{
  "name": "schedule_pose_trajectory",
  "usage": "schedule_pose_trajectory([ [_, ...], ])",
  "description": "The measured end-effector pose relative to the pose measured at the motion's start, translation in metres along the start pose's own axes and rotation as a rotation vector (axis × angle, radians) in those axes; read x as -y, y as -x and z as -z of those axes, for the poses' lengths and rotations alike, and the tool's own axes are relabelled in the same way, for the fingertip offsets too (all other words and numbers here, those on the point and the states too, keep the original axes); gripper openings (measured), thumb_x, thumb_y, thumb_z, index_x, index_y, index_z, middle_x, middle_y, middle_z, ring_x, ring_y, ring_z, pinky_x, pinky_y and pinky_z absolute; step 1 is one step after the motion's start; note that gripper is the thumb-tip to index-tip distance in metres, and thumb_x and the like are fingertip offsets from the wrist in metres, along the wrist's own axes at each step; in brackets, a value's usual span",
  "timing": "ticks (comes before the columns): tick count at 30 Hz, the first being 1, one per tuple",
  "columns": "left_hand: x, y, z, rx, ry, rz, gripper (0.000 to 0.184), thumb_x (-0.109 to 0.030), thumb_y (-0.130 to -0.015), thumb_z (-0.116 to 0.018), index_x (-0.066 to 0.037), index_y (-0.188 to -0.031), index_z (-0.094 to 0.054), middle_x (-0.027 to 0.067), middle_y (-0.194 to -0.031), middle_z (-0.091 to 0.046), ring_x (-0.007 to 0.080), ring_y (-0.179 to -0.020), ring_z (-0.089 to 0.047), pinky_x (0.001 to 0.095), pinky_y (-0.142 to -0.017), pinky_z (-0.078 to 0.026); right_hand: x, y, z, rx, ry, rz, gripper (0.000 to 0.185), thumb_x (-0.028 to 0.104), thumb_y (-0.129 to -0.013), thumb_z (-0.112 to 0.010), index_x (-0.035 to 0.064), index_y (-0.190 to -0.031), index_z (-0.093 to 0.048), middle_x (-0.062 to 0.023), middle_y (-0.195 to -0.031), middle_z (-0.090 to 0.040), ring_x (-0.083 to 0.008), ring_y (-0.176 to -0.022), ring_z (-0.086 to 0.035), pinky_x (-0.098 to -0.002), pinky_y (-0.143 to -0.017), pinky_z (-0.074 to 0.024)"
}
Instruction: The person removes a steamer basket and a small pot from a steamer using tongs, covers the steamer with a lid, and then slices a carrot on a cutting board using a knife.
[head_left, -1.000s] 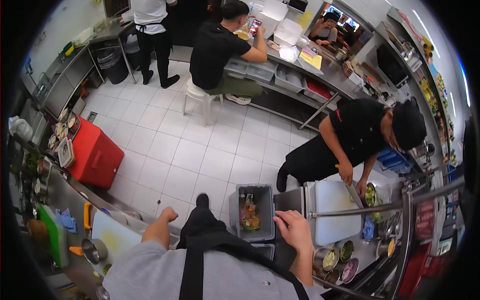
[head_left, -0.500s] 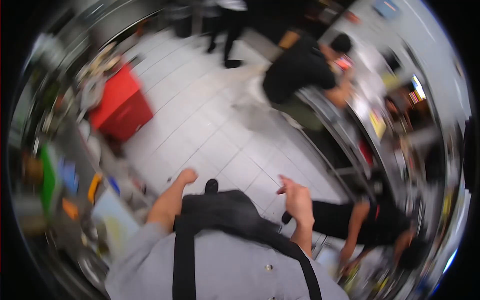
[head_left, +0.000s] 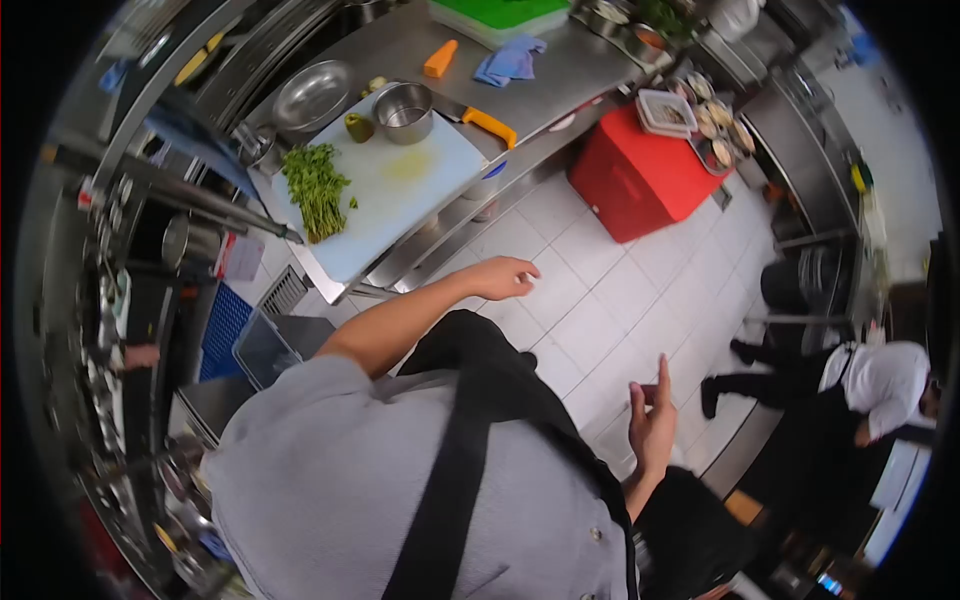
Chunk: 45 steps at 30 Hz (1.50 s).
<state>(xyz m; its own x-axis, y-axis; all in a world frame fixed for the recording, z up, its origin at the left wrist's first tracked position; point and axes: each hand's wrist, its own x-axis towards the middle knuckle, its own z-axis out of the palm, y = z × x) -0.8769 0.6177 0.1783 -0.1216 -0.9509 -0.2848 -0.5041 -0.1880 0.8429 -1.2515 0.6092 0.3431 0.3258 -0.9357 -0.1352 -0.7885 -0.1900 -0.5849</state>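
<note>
My left hand (head_left: 505, 278) hangs over the tiled floor beside the counter, its fingers loosely bent and apart, holding nothing. To the right, my right hand (head_left: 652, 425) is raised with the index finger stretched out; it is empty too. Nearest my left hand is a white cutting board (head_left: 400, 205) on the steel counter. On it lie a bunch of leafy green herbs (head_left: 316, 195), a green pepper-like piece (head_left: 359, 127) and a steel pot (head_left: 404, 113). A knife with a yellow handle (head_left: 490, 128) rests at the board's far corner.
A red cooler box (head_left: 640, 175) stands on the floor ahead, bearing a plastic container (head_left: 666, 114). On the counter are a steel bowl (head_left: 313, 96), an orange block (head_left: 440, 59) and a blue cloth (head_left: 510, 60). A person in white (head_left: 880, 385) stands at right.
My view has swung left, so the counter with the cutting board now lies ahead and the red cooler box has shifted right. Both hands stay empty.
</note>
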Motion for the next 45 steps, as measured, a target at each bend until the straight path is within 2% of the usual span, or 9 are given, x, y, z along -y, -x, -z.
schedule_pose_trajectory([
  [5, -0.001, 0.045, 0.065, -0.854, 0.066, 0.204, 0.047, -0.024, -0.091, -0.066, -0.01, -0.136, -0.06, 0.006, -0.097, -0.074, 0.0223, -0.078, -0.069, 0.038, -0.076, -0.055, -0.012, -0.121, -0.028, 0.367, -0.211, 0.244, 0.063, 0.017, -0.1, -0.065, 0.0052, -0.156, -0.039, -0.0116, -0.083, -0.072, -0.0175, -0.077, -0.067, -0.0318, -0.078, -0.0535],
  [10, -0.008, 0.055, 0.166, -1.233, -0.329, 0.554, 0.069, -0.029, -0.092, -0.068, -0.016, -0.153, -0.04, 0.0283, -0.138, -0.054, 0.0388, -0.111, -0.066, 0.0469, -0.095, -0.054, 0.034, -0.213, -0.096, 0.417, -0.237, 0.356, 0.06, 0.022, -0.101, -0.066, 0.0034, -0.153, -0.043, -0.0136, -0.089, -0.072, -0.0185, -0.084, -0.069, -0.0323, -0.081, -0.0542],
  [13, 0.011, 0.032, 0.198, -1.146, -0.435, 0.666, 0.077, -0.033, -0.092, -0.068, -0.02, -0.158, -0.031, 0.0376, -0.152, -0.03, 0.0479, -0.124, -0.058, 0.0491, -0.103, -0.05, 0.087, -0.247, -0.132, 0.478, -0.29, 0.473, 0.061, 0.024, -0.1, -0.068, 0.0023, -0.152, -0.044, -0.0165, -0.099, -0.072, -0.0231, -0.09, -0.07, -0.0339, -0.082, -0.055],
  [14, 0.025, 0.022, 0.205, -1.184, -0.444, 0.639, 0.062, -0.034, -0.092, -0.07, -0.016, -0.147, -0.049, 0.0342, -0.156, -0.027, 0.0473, -0.129, -0.055, 0.0481, -0.106, -0.049, 0.103, -0.259, -0.146, 0.471, -0.29, 0.475, 0.061, 0.024, -0.1, -0.068, 0.0023, -0.152, -0.044, -0.0165, -0.099, -0.072, -0.0231, -0.09, -0.07, -0.0339, -0.082, -0.055],
  [18, 0.061, -0.001, 0.22, -1.371, -0.32, 0.479, 0.028, -0.033, -0.089, -0.076, -0.009, -0.104, -0.074, 0.0297, -0.157, -0.031, 0.0444, -0.133, -0.052, 0.0456, -0.107, -0.047, 0.158, -0.302, -0.197, 0.467, -0.296, 0.556, 0.066, 0.033, -0.098, -0.068, -0.0003, -0.15, -0.045, -0.0232, -0.114, -0.067, -0.0333, -0.105, -0.067, -0.0413, -0.091, -0.0532],
  [21, 0.073, -0.03, 0.234, -1.424, -0.273, 0.193, 0.026, -0.031, -0.087, -0.08, -0.011, -0.101, -0.073, 0.0251, -0.156, -0.037, 0.0439, -0.132, -0.052, 0.0465, -0.105, -0.048, 0.193, -0.331, -0.219, 0.429, -0.272, 0.611, 0.067, 0.036, -0.098, -0.068, -0.0035, -0.147, -0.046, -0.0252, -0.118, -0.062, -0.0386, -0.114, -0.059, -0.0453, -0.1, -0.0481],
  [28, 0.022, -0.152, 0.292, -0.912, -0.326, 0.31, 0.035, -0.039, -0.088, -0.076, -0.01, -0.107, -0.074, 0.0318, -0.15, -0.044, 0.0458, -0.131, -0.053, 0.0455, -0.109, -0.046, 0.217, -0.397, -0.261, 0.218, -0.019, 0.819, 0.066, 0.032, -0.093, -0.071, -0.0047, -0.143, -0.049, -0.0267, -0.124, -0.058, -0.0434, -0.114, -0.056, -0.0483, -0.099, -0.048],
  [41, 0.025, -0.261, 0.303, -0.879, -0.345, 0.471, 0.038, -0.043, -0.089, -0.074, -0.009, -0.107, -0.072, 0.0334, -0.159, -0.028, 0.0483, -0.132, -0.051, 0.048, -0.106, -0.049, 0.197, -0.513, -0.277, 0.645, 0.045, 1.203, 0.05, 0.035, -0.091, -0.07, -0.0017, -0.125, -0.063, -0.0222, -0.118, -0.065, -0.0417, -0.114, -0.059, -0.0479, -0.1, -0.0484],
  [45, 0.021, -0.253, 0.281, -1.017, -0.447, 0.337, 0.06, -0.035, -0.086, -0.079, -0.008, -0.135, -0.059, 0.0294, -0.163, -0.022, 0.0467, -0.144, -0.038, 0.0484, -0.114, -0.042, 0.239, -0.575, -0.128, 0.618, -0.113, 1.043, 0.025, 0.032, -0.093, -0.069, 0.0087, -0.101, -0.074, -0.0193, -0.09, -0.072, -0.0367, -0.085, -0.071, -0.0499, -0.076, -0.0561],
])
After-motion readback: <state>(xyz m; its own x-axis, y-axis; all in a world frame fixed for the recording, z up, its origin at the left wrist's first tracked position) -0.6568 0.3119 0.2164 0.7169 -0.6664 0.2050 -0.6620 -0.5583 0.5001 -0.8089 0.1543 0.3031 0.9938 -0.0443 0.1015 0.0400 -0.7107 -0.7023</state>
